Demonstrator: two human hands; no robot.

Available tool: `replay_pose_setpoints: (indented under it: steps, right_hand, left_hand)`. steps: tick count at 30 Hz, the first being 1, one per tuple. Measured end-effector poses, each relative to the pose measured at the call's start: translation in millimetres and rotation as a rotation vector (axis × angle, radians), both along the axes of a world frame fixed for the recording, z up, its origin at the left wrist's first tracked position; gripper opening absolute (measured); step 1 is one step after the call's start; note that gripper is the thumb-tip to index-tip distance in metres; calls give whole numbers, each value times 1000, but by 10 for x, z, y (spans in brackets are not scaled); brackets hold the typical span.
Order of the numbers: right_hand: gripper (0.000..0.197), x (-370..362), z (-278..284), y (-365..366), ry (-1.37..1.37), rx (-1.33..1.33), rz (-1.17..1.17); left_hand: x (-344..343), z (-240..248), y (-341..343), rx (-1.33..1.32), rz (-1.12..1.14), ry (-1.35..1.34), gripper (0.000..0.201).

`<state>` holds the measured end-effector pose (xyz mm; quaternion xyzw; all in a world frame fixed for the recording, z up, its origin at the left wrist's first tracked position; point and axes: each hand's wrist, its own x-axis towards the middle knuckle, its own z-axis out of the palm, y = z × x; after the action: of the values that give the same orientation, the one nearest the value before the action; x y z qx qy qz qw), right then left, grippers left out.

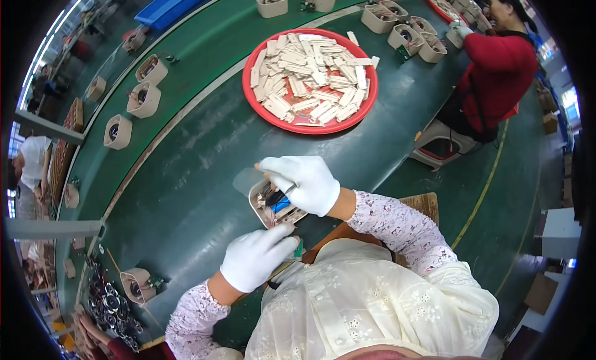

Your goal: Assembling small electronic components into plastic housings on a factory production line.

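Note:
A beige plastic housing (pixel 253 205) lies open on the green work surface in front of me, with wires, a black part and a blue block (pixel 280 204) inside. My right hand (pixel 305 183), in a white glove, bends over its far right side. Its fingers are closed around a slim dark object that I cannot identify. At the near edge of the housing, my white-gloved left hand (pixel 257 259) has its fingers closed, with a small green circuit board (pixel 299 249) showing under the fingertips. A clear plastic sheet (pixel 244 182) sticks out beyond the housing's far left corner.
A round red tray (pixel 261 115) heaped with off-white strips stands ahead. More beige housings (pixel 144 100) line the green belt (pixel 205 62). Near left are another housing (pixel 138 284) and a pile of black parts (pixel 113 307). A co-worker in red (pixel 496 81) sits at the right.

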<state>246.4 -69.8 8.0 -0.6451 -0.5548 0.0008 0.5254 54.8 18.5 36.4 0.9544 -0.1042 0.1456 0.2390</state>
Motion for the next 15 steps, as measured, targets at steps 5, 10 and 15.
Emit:
replay_pose_setpoints:
  steps: [5,10,15]
  right_hand:
    - [22,39,33,-64,160,-57,104]
    - [23,108,232,-332,286,-153,206]
    - [45,254,564,-633,-214,-274,487]
  left_hand:
    - [-73,-231,-43,-1895,325,167,42]
    - [-178,-202,-55,-2261,121,97,60]
    - [-316,-255,-62,-2189,261,92,42]
